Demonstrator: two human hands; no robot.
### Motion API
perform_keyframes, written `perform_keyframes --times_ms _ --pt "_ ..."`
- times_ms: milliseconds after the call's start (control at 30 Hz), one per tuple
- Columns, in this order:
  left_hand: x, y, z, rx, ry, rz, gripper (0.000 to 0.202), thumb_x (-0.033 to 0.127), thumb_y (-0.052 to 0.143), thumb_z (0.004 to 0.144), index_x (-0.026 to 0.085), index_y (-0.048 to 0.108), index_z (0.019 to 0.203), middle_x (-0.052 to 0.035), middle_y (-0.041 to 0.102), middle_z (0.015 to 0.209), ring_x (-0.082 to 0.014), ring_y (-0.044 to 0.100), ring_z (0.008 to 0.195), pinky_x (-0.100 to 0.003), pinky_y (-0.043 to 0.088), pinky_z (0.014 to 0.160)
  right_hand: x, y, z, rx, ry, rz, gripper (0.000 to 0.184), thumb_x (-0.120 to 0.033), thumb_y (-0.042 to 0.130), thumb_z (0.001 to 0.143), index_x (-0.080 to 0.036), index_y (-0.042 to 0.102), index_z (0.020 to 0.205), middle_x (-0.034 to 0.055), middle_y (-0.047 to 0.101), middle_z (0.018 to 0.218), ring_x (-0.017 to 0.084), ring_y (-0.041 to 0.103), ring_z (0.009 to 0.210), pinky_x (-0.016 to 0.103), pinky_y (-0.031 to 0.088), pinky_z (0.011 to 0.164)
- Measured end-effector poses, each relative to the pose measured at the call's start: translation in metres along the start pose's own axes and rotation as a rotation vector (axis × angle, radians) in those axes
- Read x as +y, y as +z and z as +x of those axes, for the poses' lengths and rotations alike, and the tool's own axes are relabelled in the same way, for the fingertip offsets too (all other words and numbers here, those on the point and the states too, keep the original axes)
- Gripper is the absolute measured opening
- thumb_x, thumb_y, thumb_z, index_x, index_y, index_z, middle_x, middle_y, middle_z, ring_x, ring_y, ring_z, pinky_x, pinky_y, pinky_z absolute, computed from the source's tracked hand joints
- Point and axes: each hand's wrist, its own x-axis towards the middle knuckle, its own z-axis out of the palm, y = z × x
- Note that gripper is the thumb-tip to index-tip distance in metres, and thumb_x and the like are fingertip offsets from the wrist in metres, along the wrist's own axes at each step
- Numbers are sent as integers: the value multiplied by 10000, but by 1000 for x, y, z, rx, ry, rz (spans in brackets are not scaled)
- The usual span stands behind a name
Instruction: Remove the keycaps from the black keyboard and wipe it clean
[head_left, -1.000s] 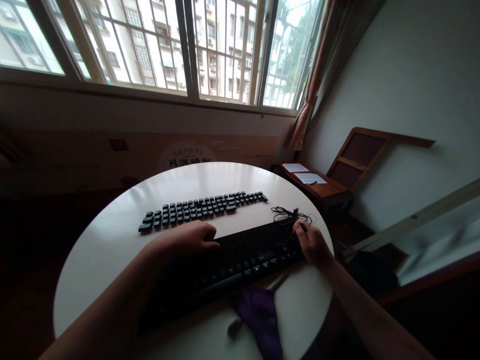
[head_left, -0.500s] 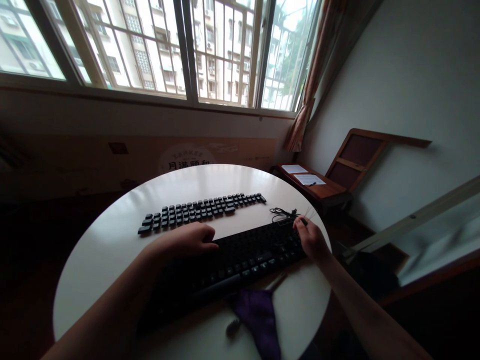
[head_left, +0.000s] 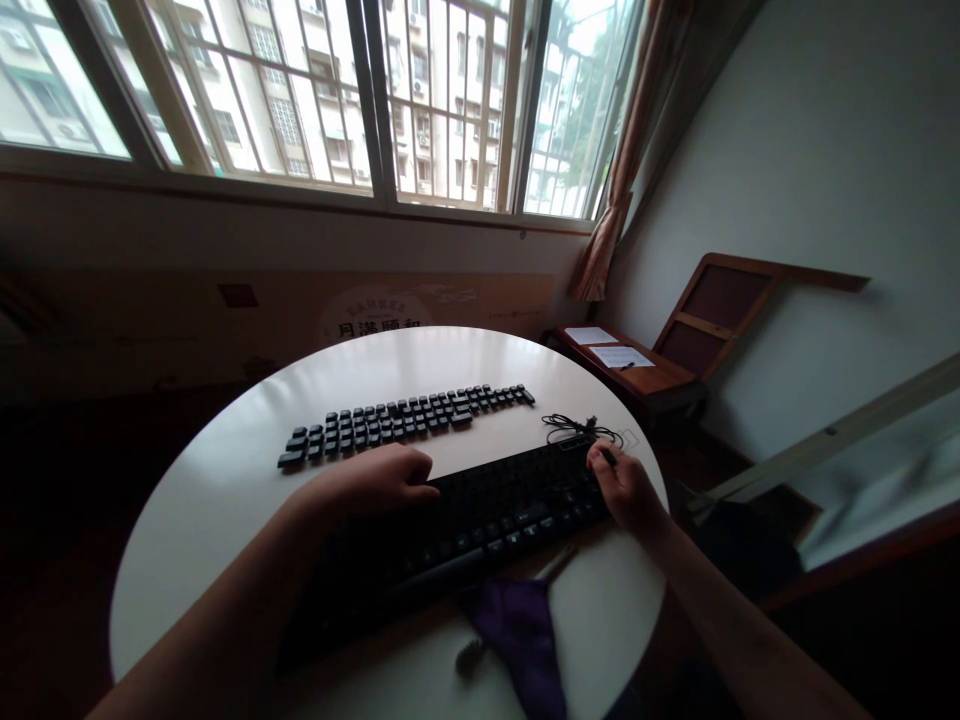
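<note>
A black keyboard (head_left: 480, 500) lies slanted across the white round table, several of its upper keys off. My left hand (head_left: 394, 475) is closed at its far edge, thumb toward the key area, most fingers hidden. Over the keyboard's right end, my right hand (head_left: 626, 490) is closed round a small dark-handled keycap puller (head_left: 631, 437), whose thin wire loops stick out beyond the fingers. Loose black keycaps (head_left: 375, 428) sit in rows on the table behind the keyboard. Near the right hand lies a coiled black cable (head_left: 574, 428).
In front of the keyboard are a purple cloth (head_left: 517, 625), a small dark brush head (head_left: 469, 656) and a pale thin stick (head_left: 559, 562). The table's rim (head_left: 450, 331) faces a windowed wall. A wooden chair (head_left: 667, 375) with papers and a pen stands at the right.
My right hand has turned slightly, and the puller's wires now point lower and more to the right. The left hand keeps its place on the keyboard.
</note>
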Motion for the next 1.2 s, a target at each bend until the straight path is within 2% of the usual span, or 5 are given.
perform_keyframes --times_ms 467,800,967,1100,1200 --pt "1 0 -2 5 -4 -23 347 521 560 819 199 556 688 7 553 658 -157 487 598 -270 295 519 -4 1 -6 -77 -28 -44 250 -331 376 999 -218 508 819 0 550 658 184 547 590 294 390 613" --pt "3 -1 -2 17 -7 -2 349 520 552 818 196 553 688 2 566 664 -162 496 609 -272 289 527 3 1 -5 122 118 116 305 -414 425 966 -200 541 782 -36 421 581 137 387 503 257 298 484" --pt "2 0 -2 18 3 12 337 510 553 821 197 556 695 1 574 676 -161 501 613 -271 300 530 13 3 -4 225 311 427 317 -479 424 954 -216 464 782 -59 379 584 112 364 462 222 298 426" --pt "3 0 -4 33 18 6 334 511 563 823 200 560 701 3 573 680 -161 504 613 -271 302 529 10 0 2 167 343 486 310 -491 488 913 -213 476 778 -68 371 562 100 349 436 203 273 385" --pt "7 -1 -6 82 46 -18 364 533 556 840 201 539 689 11 545 656 -153 478 598 -269 290 524 -10 -7 18 29 358 590 315 -500 491 906 -217 466 770 -104 264 509 77 220 382 197 181 347"
